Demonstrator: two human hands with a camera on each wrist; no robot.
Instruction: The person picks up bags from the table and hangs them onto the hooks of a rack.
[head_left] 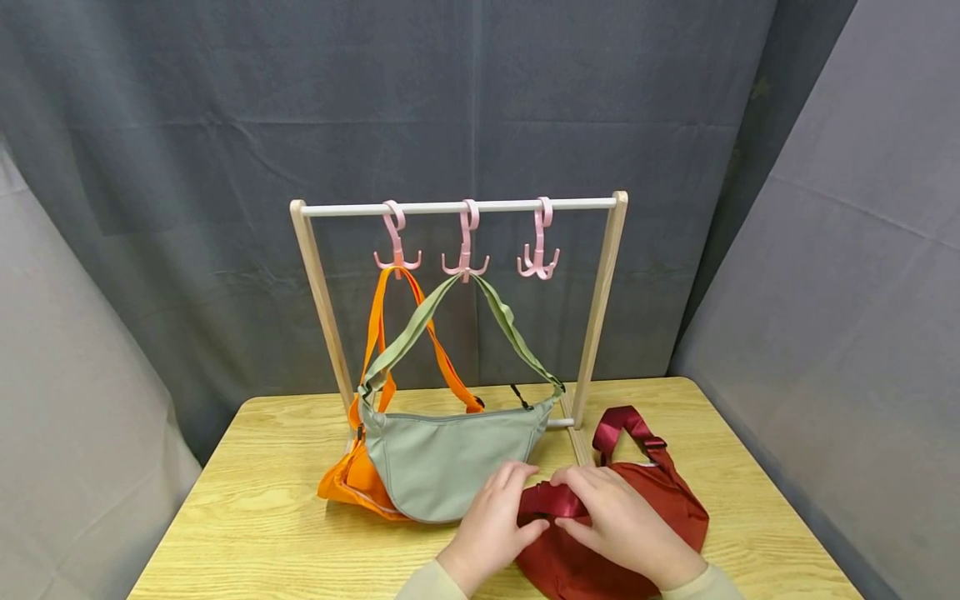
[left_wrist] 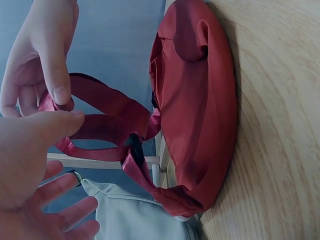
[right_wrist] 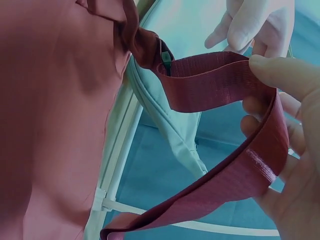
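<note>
A dark red bag (head_left: 585, 562) stands on the table, in front of the rack. My right hand (head_left: 630, 521) pinches the bag's maroon strap (right_wrist: 215, 87) between thumb and fingers, lifting it in a loop above the bag. Beside the loop, on its left, is my left hand (head_left: 491, 521). Its fingers are spread apart in the left wrist view, and the thumb (left_wrist: 60, 122) lies close to the strap; whether it touches cannot be told. A black buckle (left_wrist: 135, 149) sits on the strap.
Behind stands a wooden rack (head_left: 603, 308) with pink hooks (head_left: 537, 250) along its white bar. A grey-green bag (head_left: 457, 462) hangs from the middle hook, an orange bag (head_left: 360, 483) from the left one. Grey curtains (head_left: 825, 275) surround the wooden table (head_left: 255, 517).
</note>
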